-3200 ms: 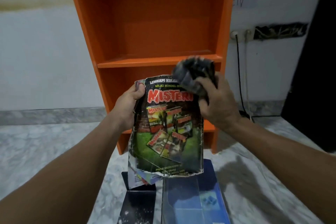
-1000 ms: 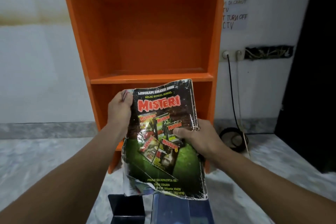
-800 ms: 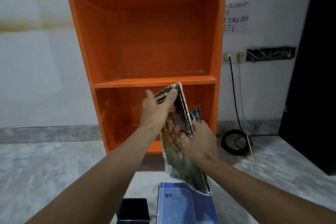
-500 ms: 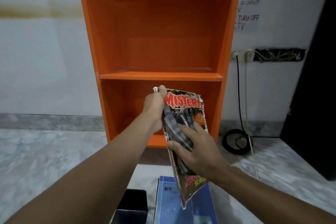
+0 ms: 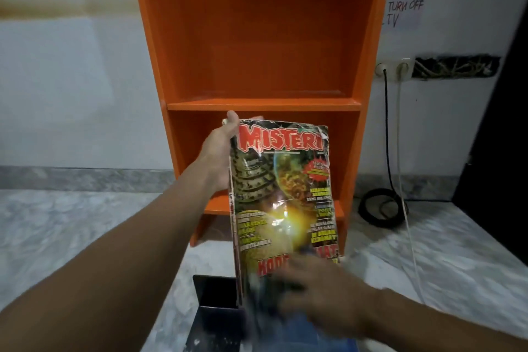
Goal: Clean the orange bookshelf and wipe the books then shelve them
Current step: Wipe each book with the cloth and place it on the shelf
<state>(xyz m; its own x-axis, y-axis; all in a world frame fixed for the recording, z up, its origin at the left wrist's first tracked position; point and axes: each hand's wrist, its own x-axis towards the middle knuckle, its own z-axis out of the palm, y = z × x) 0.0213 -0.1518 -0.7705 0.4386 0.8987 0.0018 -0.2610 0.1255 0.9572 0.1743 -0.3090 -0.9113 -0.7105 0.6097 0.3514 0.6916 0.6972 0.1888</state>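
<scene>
I hold a worn "Misteri" magazine (image 5: pixel 281 194) upright in front of the orange bookshelf (image 5: pixel 257 37), its front cover facing me. My left hand (image 5: pixel 221 151) grips its top left corner and spine. My right hand (image 5: pixel 323 291) is blurred at the magazine's lower edge and presses a dark grey cloth (image 5: pixel 268 291) against the cover. The shelf boards (image 5: pixel 263 104) in view hold nothing.
Below the magazine lie a dark book (image 5: pixel 215 308) and a blue book (image 5: pixel 300 334) on the marble floor (image 5: pixel 71 231). At the right, a black cable coil (image 5: pixel 383 207) lies under wall sockets (image 5: pixel 394 68). A dark door or panel (image 5: pixel 503 137) stands far right.
The magazine was flipped from its back cover to its front cover. My right hand with the cloth has swept down the cover to its lower edge.
</scene>
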